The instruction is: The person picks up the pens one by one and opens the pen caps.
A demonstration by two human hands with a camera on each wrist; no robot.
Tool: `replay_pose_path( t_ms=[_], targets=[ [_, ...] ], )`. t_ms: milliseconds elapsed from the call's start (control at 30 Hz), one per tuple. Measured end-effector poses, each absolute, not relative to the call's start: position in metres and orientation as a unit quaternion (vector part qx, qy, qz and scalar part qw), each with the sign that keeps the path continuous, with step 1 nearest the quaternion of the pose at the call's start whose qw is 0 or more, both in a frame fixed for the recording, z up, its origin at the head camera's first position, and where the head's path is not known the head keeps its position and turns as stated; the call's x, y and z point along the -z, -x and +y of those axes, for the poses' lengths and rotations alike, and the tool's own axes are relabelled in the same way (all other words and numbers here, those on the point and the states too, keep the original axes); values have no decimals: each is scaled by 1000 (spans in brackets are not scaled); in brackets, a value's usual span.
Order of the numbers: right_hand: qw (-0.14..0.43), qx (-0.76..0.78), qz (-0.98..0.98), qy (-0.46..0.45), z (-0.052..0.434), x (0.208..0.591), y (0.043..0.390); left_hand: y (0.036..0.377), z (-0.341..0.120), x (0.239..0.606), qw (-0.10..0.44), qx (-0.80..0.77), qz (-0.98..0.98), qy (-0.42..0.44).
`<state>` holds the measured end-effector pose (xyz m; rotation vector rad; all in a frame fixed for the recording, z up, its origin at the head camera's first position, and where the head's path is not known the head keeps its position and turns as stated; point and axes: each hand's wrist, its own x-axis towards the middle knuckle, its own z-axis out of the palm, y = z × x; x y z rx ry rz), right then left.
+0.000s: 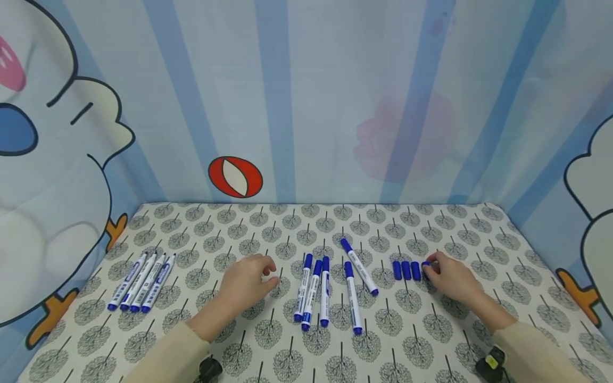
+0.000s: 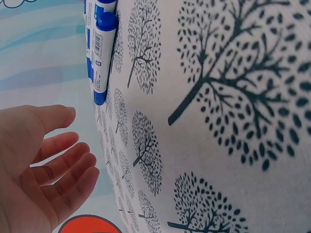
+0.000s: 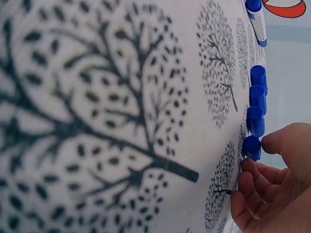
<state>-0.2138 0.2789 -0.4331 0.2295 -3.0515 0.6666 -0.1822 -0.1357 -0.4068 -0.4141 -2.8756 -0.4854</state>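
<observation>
At the right, my right hand (image 1: pixel 452 276) has thumb and fingertips around a blue marker cap (image 1: pixel 425 269), the rightmost of a short row on the cloth. The right wrist view shows that cap (image 3: pixel 251 145) between the thumb and fingers. Beside it stand the other blue caps (image 1: pixel 406 270), side by side. My left hand (image 1: pixel 248 282) hovers over the cloth left of the middle, its fingers loosely bent and nothing in them. Closest to it lie three blue-capped whiteboard markers (image 1: pixel 311 292), side by side.
Two more capped markers, one upright in view (image 1: pixel 353 300) and one slanted (image 1: pixel 359 266), lie between the group and the caps. Several capless markers (image 1: pixel 142 282) lie together at the far left. A tree-patterned cloth (image 1: pixel 268 356) covers the table; a printed curtain (image 1: pixel 325 106) hangs behind.
</observation>
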Motion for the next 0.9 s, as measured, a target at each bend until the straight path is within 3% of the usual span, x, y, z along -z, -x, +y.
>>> replay_pose_path(
  t_ms=[267, 567, 900],
  targets=[
    [8, -220, -974, -59, 282, 433, 211, 180, -130, 406, 76, 186, -969, 147],
    [75, -214, -969, -97, 278, 426, 212, 177, -119, 406, 14, 219, -965, 142],
    [113, -226, -957, -141, 258, 415, 202, 182, -103, 411, -32, 239, -965, 105]
  ],
)
